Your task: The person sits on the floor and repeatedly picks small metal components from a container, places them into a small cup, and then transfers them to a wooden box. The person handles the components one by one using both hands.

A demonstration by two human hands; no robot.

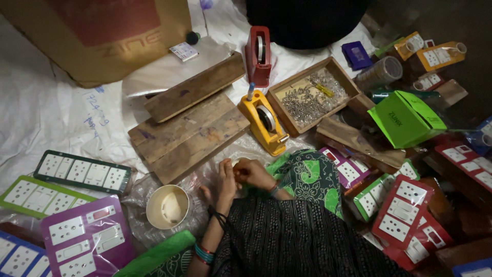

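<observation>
The left hand (pixel 224 180) and the right hand (pixel 252 174) meet low in the middle of the view, fingers curled together around something small and pale pinched between them — too small and dim to tell what it is, so it cannot be told whether either hand truly grips it or only touches it. Both hands rest over a crinkled sheet of clear plastic film (pixel 202 177). Just to the left of the left hand, on that film, stands a round cream-coloured plastic bowl (pixel 167 206). Directly beyond the hands lies a rough wooden plank board (pixel 187 136) with a shorter wooden block (pixel 195 87) set across its far edge. Beyond and slightly right of the right hand sits a yellow tape dispenser (pixel 262 122), and further off a red tape dispenser (pixel 258 55) stands upright. To the right of those, a shallow wooden tray of small silver screws (pixel 313 95) holds a yellow-handled tool. Far to the left of the left hand lie flat switch-and-socket plates on coloured backings — a dark green one (pixel 82 172), a light green one (pixel 38 196) and a purple one (pixel 87 238). To the right of the right hand, past a green patterned cloth (pixel 310 177), are red-backed switch plates (pixel 402 208) and a bright green cardboard box (pixel 405 119).
</observation>
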